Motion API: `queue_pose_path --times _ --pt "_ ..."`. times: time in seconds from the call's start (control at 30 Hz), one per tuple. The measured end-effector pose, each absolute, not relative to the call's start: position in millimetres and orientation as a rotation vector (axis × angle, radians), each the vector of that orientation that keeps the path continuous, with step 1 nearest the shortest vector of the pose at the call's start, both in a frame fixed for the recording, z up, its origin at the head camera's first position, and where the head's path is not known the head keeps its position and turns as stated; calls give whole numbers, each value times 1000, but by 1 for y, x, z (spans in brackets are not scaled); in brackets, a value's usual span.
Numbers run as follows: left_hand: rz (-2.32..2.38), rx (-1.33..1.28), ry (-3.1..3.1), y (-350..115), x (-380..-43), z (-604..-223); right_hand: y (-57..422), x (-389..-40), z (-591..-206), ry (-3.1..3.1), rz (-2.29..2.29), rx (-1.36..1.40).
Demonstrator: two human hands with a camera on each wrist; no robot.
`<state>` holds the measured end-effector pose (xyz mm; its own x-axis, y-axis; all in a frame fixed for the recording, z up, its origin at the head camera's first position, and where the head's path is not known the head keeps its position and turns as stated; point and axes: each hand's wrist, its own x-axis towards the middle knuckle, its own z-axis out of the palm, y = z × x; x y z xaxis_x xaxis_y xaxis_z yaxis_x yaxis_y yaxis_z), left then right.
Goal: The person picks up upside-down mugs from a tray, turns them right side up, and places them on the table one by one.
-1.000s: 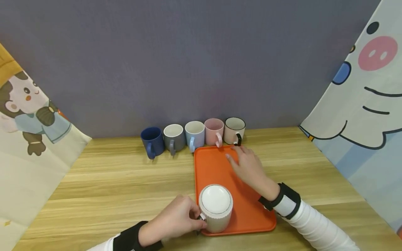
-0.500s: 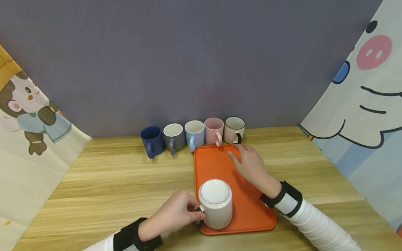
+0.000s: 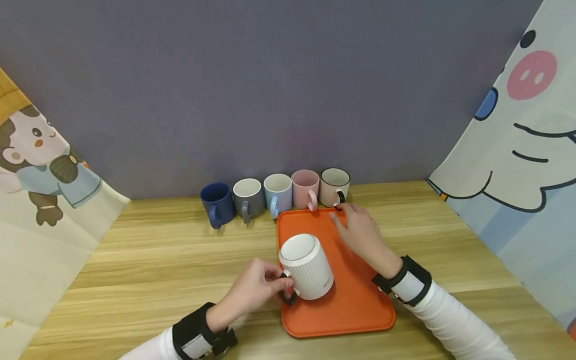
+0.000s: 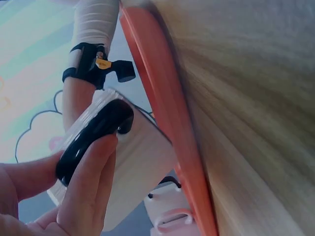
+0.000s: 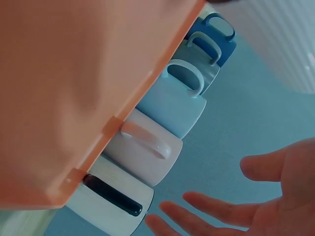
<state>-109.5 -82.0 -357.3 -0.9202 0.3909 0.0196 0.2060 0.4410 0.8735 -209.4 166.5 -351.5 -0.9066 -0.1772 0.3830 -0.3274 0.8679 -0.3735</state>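
Note:
My left hand [image 3: 256,289] pinches the black handle [image 4: 93,137] of a white ribbed mug [image 3: 310,272] between thumb and fingers. The mug is upside down and tilted, its base facing up and leftward, over the left part of an orange tray [image 3: 351,312]. Whether its rim touches the tray I cannot tell. My right hand [image 3: 362,237] hovers over the tray's far right part with loosely spread fingers, holding nothing. Its fingertips are close to a white mug with a black rim and handle [image 3: 332,188] behind the tray; contact is unclear.
Along the back wall stand upright mugs in a row: dark blue [image 3: 217,204], grey [image 3: 248,199], light blue [image 3: 277,194] and pink [image 3: 305,189], beside the black-rimmed one. Wooden tabletop [image 3: 180,260] surrounds the tray. Printed cloths hang at both sides.
The left hand has moved the ribbed mug away from the tray's near edge and tipped it from base-up to a slant. The right hand has shifted slightly, its fingers still loose.

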Motion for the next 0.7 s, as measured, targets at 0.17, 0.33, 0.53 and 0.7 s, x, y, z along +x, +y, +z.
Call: queue_pose_path --times 0.17,0.33,0.53,0.7 --pt "1658 448 2396 -79 -119 -362 165 -210 -351 -2704 630 373" --pt "1779 357 2327 -77 -128 -364 162 -210 -348 -2689 648 384" --pt "1868 261 2308 -73 -138 -365 159 -208 -344 -2663 661 384" --pt "1941 209 2284 -69 -147 -365 159 -207 -343 -2678 664 380"
